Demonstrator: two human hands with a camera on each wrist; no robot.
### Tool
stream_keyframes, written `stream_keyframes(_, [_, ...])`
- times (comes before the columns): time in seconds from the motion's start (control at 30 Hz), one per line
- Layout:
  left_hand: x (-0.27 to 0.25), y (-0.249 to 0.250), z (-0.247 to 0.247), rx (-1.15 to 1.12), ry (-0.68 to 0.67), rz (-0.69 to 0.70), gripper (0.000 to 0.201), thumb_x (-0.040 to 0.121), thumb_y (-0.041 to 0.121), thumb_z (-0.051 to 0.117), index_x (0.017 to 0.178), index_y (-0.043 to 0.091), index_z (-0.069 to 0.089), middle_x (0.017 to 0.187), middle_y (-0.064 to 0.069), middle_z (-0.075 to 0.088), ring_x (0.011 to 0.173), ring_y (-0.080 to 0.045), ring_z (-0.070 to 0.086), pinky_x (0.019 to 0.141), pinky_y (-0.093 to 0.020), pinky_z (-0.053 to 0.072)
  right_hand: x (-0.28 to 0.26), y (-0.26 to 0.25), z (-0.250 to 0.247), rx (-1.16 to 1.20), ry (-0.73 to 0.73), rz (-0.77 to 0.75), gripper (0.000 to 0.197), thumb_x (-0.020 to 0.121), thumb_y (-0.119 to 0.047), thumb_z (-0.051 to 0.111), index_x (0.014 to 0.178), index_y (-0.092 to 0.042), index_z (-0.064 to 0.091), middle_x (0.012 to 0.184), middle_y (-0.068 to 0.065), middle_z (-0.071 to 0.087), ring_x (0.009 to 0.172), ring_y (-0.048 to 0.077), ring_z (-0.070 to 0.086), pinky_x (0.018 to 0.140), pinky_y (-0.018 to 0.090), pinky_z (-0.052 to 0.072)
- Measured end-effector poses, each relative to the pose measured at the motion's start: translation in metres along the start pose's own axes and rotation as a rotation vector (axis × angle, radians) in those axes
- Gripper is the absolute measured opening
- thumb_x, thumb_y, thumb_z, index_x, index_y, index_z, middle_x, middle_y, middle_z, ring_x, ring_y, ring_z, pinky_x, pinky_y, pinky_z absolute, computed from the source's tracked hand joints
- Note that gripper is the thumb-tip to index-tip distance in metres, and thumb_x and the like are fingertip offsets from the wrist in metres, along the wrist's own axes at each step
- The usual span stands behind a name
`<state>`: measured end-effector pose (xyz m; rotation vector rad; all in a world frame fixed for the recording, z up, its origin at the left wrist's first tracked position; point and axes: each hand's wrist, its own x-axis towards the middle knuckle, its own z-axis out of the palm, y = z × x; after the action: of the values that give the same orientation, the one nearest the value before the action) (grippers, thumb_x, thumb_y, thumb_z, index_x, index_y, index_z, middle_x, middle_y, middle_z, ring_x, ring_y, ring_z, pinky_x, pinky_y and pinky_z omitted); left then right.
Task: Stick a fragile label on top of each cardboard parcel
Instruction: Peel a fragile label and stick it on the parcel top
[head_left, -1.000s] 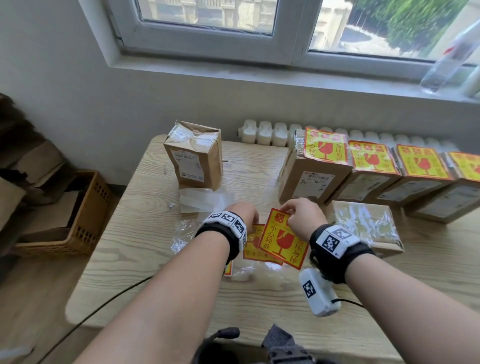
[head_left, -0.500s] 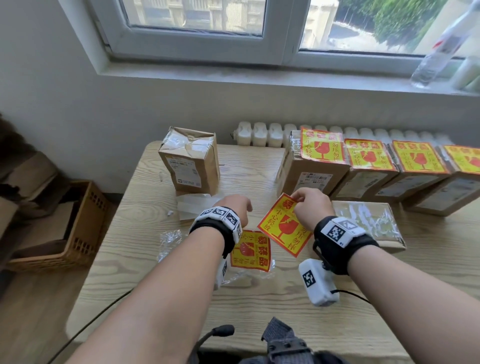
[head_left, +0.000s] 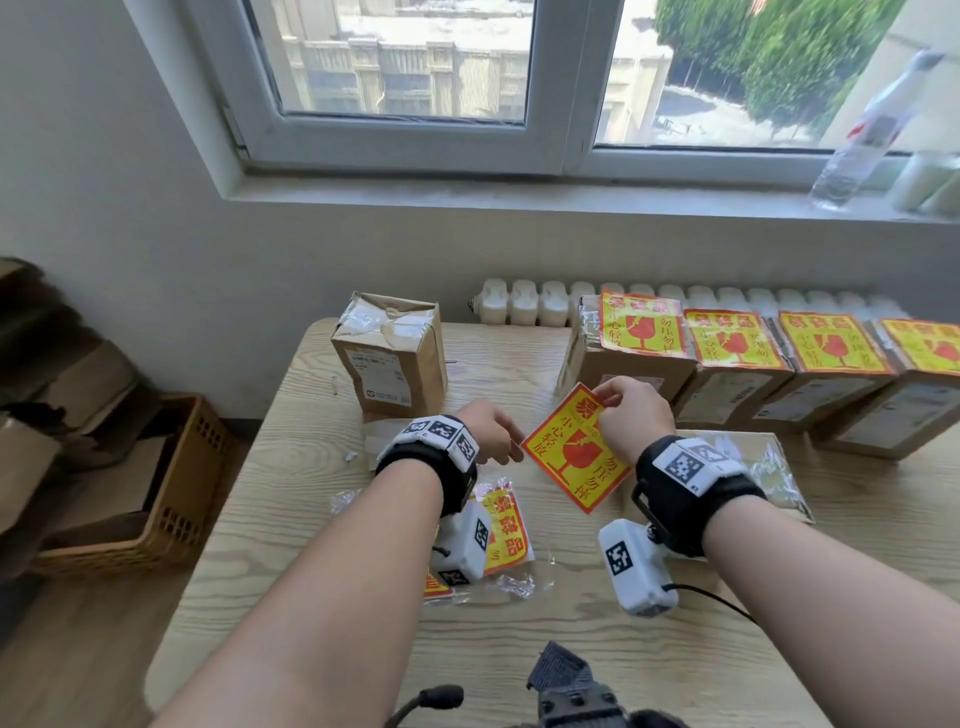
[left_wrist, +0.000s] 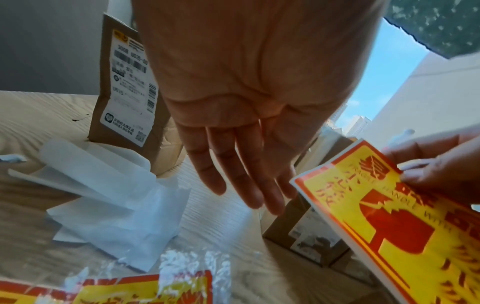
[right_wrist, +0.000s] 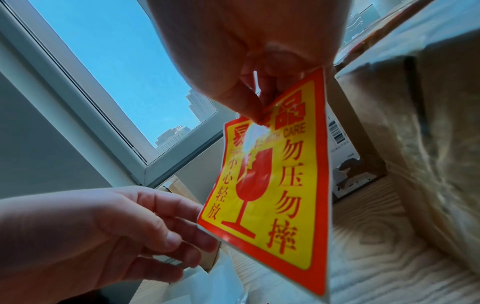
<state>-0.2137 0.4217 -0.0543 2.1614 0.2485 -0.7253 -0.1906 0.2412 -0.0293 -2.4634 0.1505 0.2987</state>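
Observation:
My right hand (head_left: 609, 401) pinches the top corner of a yellow-and-red fragile label (head_left: 571, 462) and holds it in the air above the table. The label (right_wrist: 272, 195) hangs tilted below the pinching fingers (right_wrist: 246, 98). My left hand (head_left: 511, 451) is open, its straight fingers (left_wrist: 246, 181) by the label's left corner (left_wrist: 324, 185). A plain upright cardboard parcel (head_left: 395, 364) stands at the back left. A flat parcel (head_left: 769, 467) with clear tape lies under my right wrist. Several parcels (head_left: 639, 332) with labels on top line the back right.
A plastic pack of labels (head_left: 506, 530) lies under my left wrist. Peeled white backing papers (left_wrist: 103, 185) lie beside the plain parcel. A radiator (head_left: 524, 301) runs behind the table, a bottle (head_left: 862, 140) stands on the sill, and a basket (head_left: 156, 493) sits on the floor at left.
My right hand has lifted the label up and away from the pack. My left hand has left the pack and followed to the label's left corner.

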Motion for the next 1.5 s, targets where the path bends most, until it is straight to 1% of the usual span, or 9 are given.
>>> stream_keyframes(0.1, [-0.004,0.000,-0.007,-0.051,0.009,0.024,0.025,0.082,0.000,0.065,0.104,0.009,0.074,0.091,-0.002,0.073,0.083,-0.010,0.063,0.078,-0.026,0.050,0.000,-0.003,-0.003,0.030,0.021,-0.017,0.027,0.090,-0.006,0.046,0.105,-0.022,0.062,0.105,0.001,0.063,0.088,0.018,0.057,0.073,0.032,0.052])
stream_keyframes(0.3, [-0.009,0.001,-0.011,-0.114,0.069,0.038,0.014,0.089,0.013,0.064,0.099,0.009,0.073,0.077,0.006,0.069,0.071,-0.004,0.061,0.076,-0.024,0.050,-0.001,-0.004,-0.005,0.048,0.007,-0.050,0.025,0.092,-0.009,0.046,0.107,-0.022,0.061,0.101,0.000,0.061,0.083,0.016,0.058,0.061,0.026,0.047])
stream_keyframes(0.47, [-0.014,0.004,-0.012,-0.091,0.130,0.032,0.013,0.089,0.011,0.062,0.080,0.015,0.069,0.073,0.005,0.067,0.068,-0.005,0.058,0.066,-0.021,0.047,-0.002,-0.002,-0.005,0.047,-0.031,-0.120,0.010,0.092,-0.022,0.057,0.099,-0.021,0.064,0.092,-0.002,0.065,0.083,0.016,0.062,0.061,0.024,0.046])
stream_keyframes(0.57, [-0.016,0.004,-0.012,-0.059,0.187,0.028,0.008,0.088,0.013,0.065,0.092,0.014,0.072,0.079,0.002,0.069,0.073,-0.007,0.061,0.066,-0.023,0.049,-0.002,-0.001,-0.006,0.050,-0.043,-0.136,0.009,0.093,-0.025,0.058,0.096,-0.022,0.066,0.092,-0.002,0.067,0.085,0.017,0.064,0.059,0.024,0.046])
stream_keyframes(0.67, [-0.018,0.005,-0.014,-0.113,0.261,0.080,0.026,0.083,0.018,0.072,0.109,0.021,0.070,0.101,-0.001,0.071,0.095,-0.014,0.066,0.083,-0.028,0.051,-0.003,-0.001,-0.008,0.048,-0.075,-0.161,0.007,0.090,-0.025,0.062,0.087,-0.024,0.068,0.085,-0.004,0.067,0.083,0.016,0.066,0.059,0.024,0.049])
stream_keyframes(0.73, [-0.022,0.012,-0.016,-0.175,0.291,0.137,0.025,0.082,0.023,0.074,0.106,0.022,0.072,0.097,0.002,0.071,0.094,-0.013,0.066,0.086,-0.030,0.052,-0.004,-0.002,-0.009,0.009,-0.110,-0.185,0.005,0.088,-0.025,0.066,0.084,-0.024,0.069,0.081,-0.006,0.067,0.082,0.014,0.066,0.061,0.026,0.052])
stream_keyframes(0.9, [-0.029,0.031,-0.015,-0.190,0.220,0.184,0.018,0.080,0.029,0.075,0.094,0.019,0.074,0.093,-0.004,0.072,0.084,-0.012,0.060,0.084,-0.032,0.054,-0.008,-0.005,-0.010,-0.054,-0.143,-0.247,0.006,0.086,-0.026,0.068,0.086,-0.023,0.074,0.083,-0.005,0.070,0.080,0.012,0.067,0.070,0.031,0.059])
stream_keyframes(1.17, [-0.030,0.031,-0.008,-0.232,0.184,0.193,0.009,0.085,0.020,0.070,0.076,0.020,0.070,0.075,0.005,0.067,0.073,-0.007,0.059,0.076,-0.027,0.052,-0.010,-0.005,-0.013,-0.077,-0.197,-0.307,0.006,0.085,-0.025,0.069,0.082,-0.023,0.073,0.080,-0.004,0.071,0.077,0.012,0.069,0.067,0.029,0.059])
stream_keyframes(1.5, [-0.031,0.034,-0.005,-0.252,0.181,0.176,0.007,0.087,0.018,0.066,0.082,0.017,0.071,0.078,0.003,0.068,0.074,-0.006,0.061,0.076,-0.024,0.052,-0.010,-0.002,-0.012,-0.079,-0.211,-0.325,0.007,0.084,-0.026,0.070,0.077,-0.025,0.070,0.078,-0.006,0.068,0.076,0.010,0.067,0.065,0.027,0.058])
